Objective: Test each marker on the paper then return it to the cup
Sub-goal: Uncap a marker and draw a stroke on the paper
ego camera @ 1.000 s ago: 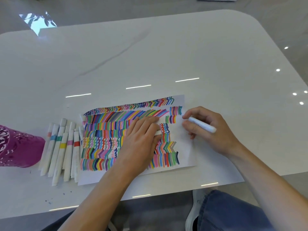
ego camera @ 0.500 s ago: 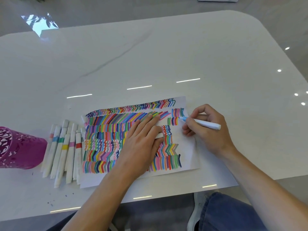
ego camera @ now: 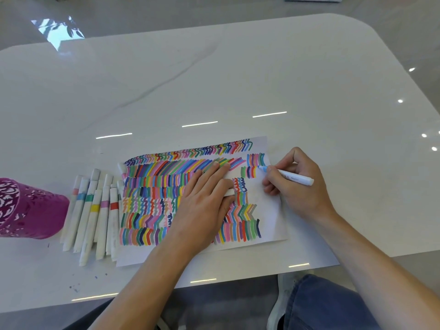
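Your right hand [ego camera: 296,189] pinches slim white marker [ego camera: 294,178]: blue tip leftward, seemingly touching colour-striped paper [ego camera: 271,210], barrel along near edge of white table [ego camera: 238,79]; left hand [ego camera: 207,201] flat.

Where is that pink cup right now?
In the head view, the pink cup sits at the far left, just left of the loose markers lying beside the paper.

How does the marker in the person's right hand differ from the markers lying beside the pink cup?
The held marker is gripped by the right hand and tilted, its blue tip on the paper; the lying markers rest flat on the table, untouched. The held marker is alone; the lying markers sit side by side between the cup and paper. Both have white barrels.
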Demonstrator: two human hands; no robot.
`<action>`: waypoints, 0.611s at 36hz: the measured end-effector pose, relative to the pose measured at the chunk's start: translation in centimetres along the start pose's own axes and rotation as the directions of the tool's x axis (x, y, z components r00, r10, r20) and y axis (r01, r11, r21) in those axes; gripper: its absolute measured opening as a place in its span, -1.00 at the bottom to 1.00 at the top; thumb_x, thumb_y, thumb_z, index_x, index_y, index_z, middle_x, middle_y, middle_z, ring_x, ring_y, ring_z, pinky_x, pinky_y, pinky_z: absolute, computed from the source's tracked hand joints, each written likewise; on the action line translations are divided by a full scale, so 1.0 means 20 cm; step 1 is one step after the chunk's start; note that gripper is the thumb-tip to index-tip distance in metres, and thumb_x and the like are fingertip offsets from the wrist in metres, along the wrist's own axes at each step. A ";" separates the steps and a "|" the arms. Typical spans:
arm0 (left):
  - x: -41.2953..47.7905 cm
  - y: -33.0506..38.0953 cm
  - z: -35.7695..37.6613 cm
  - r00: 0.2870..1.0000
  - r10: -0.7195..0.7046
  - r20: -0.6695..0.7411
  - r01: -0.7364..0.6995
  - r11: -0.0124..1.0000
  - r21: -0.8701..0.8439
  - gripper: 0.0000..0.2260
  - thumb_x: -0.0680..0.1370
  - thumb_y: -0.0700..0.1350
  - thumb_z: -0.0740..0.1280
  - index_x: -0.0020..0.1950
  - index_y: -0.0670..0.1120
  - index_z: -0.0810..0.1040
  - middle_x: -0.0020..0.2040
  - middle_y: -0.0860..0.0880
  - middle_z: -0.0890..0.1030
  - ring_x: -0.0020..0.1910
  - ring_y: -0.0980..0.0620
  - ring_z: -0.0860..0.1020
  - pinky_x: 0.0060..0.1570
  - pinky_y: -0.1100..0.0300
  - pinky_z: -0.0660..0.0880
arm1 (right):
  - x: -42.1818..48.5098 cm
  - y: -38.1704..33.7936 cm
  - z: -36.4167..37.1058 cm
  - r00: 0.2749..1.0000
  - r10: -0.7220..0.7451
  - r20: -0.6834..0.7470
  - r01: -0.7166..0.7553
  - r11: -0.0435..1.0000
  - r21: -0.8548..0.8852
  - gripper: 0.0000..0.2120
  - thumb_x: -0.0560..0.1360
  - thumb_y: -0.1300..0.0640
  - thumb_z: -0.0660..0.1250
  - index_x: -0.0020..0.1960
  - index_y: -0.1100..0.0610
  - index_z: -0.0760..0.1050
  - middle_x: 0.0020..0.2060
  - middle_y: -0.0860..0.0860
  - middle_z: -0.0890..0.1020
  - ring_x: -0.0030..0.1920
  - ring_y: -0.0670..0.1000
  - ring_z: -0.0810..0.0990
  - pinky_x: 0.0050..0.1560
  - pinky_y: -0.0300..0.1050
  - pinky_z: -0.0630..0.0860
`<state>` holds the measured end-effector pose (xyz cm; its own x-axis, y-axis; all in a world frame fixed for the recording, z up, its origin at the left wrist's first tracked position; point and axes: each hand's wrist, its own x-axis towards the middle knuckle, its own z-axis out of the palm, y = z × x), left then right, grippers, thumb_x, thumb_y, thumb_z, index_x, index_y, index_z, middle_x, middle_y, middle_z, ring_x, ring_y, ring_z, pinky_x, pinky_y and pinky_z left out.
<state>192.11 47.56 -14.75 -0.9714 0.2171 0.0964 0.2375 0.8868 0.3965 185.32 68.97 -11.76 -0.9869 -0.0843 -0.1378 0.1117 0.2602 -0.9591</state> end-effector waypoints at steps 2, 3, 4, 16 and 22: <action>0.00 0.00 0.00 1.000 -0.003 0.005 0.003 1.000 0.000 -0.72 0.70 0.11 0.09 0.31 0.05 0.46 0.57 0.03 0.28 0.61 0.07 0.08 0.58 -0.03 0.05 | 0.00 0.00 0.00 1.000 0.003 0.008 -0.003 1.000 -0.006 -0.77 0.57 0.22 0.42 -0.12 0.24 0.37 -0.32 0.11 0.71 -0.33 0.16 0.70 -0.28 0.02 0.63; 0.00 0.00 0.00 1.000 -0.005 0.007 0.005 1.000 0.000 -0.72 0.70 0.10 0.09 0.31 0.05 0.46 0.57 0.03 0.28 0.61 0.08 0.08 0.58 -0.02 0.04 | 0.00 0.00 0.00 1.000 0.004 0.011 -0.004 1.000 -0.009 -0.77 0.57 0.22 0.42 -0.12 0.24 0.37 -0.32 0.12 0.71 -0.33 0.16 0.70 -0.28 0.02 0.63; 0.00 0.00 0.00 1.000 -0.007 0.008 0.007 1.000 -0.001 -0.72 0.70 0.10 0.10 0.32 0.05 0.46 0.58 0.03 0.27 0.61 0.08 0.07 0.58 -0.01 0.03 | 0.00 0.00 0.00 1.000 0.006 0.012 -0.006 1.000 -0.010 -0.77 0.57 0.22 0.42 -0.12 0.25 0.37 -0.32 0.12 0.71 -0.33 0.17 0.70 -0.28 0.02 0.64; 0.00 0.01 -0.02 0.999 -0.019 0.034 0.019 1.000 0.009 -0.68 0.69 0.13 0.04 0.33 0.06 0.44 0.60 0.04 0.23 0.62 0.09 0.00 0.58 0.08 -0.09 | 0.01 -0.01 0.00 1.000 0.017 0.026 -0.016 1.000 -0.027 -0.77 0.55 0.23 0.42 -0.18 0.22 0.39 -0.36 0.13 0.71 -0.38 0.12 0.68 -0.34 -0.07 0.60; 0.00 0.01 -0.02 0.999 -0.023 0.044 0.023 1.000 0.000 -0.68 0.70 0.13 0.02 0.34 0.07 0.43 0.60 0.04 0.21 0.62 0.09 0.00 0.58 0.05 -0.07 | 0.01 -0.01 0.00 0.999 0.023 0.025 -0.023 0.999 -0.027 -0.77 0.54 0.25 0.42 -0.18 0.24 0.39 -0.37 0.14 0.70 -0.39 0.13 0.67 -0.35 -0.07 0.59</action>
<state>192.12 47.65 -14.22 -0.9756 0.2146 0.0471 0.2154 0.8915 0.3985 185.09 68.94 -11.61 -0.9808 -0.1019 -0.1663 0.1309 0.2881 -0.9486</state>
